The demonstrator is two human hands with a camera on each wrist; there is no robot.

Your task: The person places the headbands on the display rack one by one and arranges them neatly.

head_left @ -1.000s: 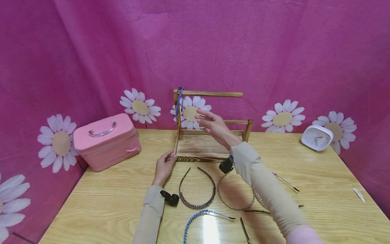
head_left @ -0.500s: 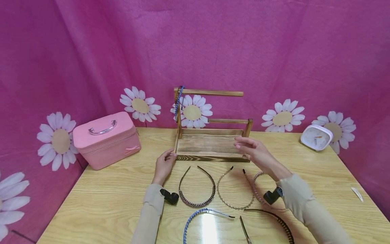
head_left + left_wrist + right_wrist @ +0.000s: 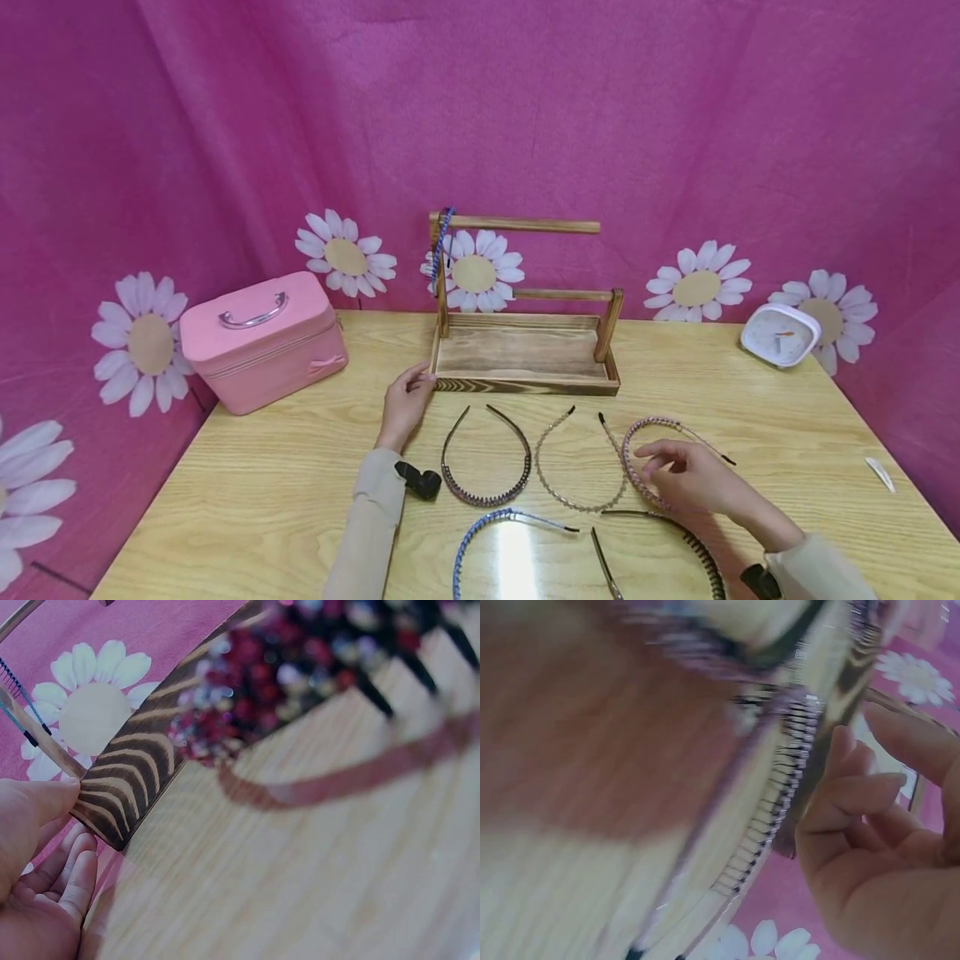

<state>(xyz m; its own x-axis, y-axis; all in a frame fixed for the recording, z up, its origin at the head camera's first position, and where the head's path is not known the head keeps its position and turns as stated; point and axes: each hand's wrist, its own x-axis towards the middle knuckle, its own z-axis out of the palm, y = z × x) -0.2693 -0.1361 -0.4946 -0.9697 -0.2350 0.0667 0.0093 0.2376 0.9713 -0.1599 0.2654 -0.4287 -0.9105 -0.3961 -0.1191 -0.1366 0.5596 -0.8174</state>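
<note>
My left hand (image 3: 405, 407) holds the front left corner of a wooden rack (image 3: 525, 387), thumb on one side and fingers on the other in the left wrist view. A blue headband (image 3: 442, 242) hangs at the left end of the rack's upper bar. My right hand (image 3: 693, 477) hovers above a pinkish-purple headband (image 3: 652, 420), its fingers loosely bent with nothing between them. In the right wrist view that ribbed headband (image 3: 769, 825) lies beside the hand, apparently apart from it. A dark beaded headband (image 3: 486, 502) lies nearer my left hand.
A clear beaded headband (image 3: 577, 507) lies mid-table. Closer in are another blue headband (image 3: 459, 554) and a dark toothed one (image 3: 707, 560). A pink case (image 3: 262, 346) stands left, a white clock (image 3: 780, 335) right. A small white curved piece (image 3: 880, 475) lies at the right edge.
My right hand has moved from above the rack down and to the right, over the pinkish-purple headband. My left hand has stayed on the rack's corner.
</note>
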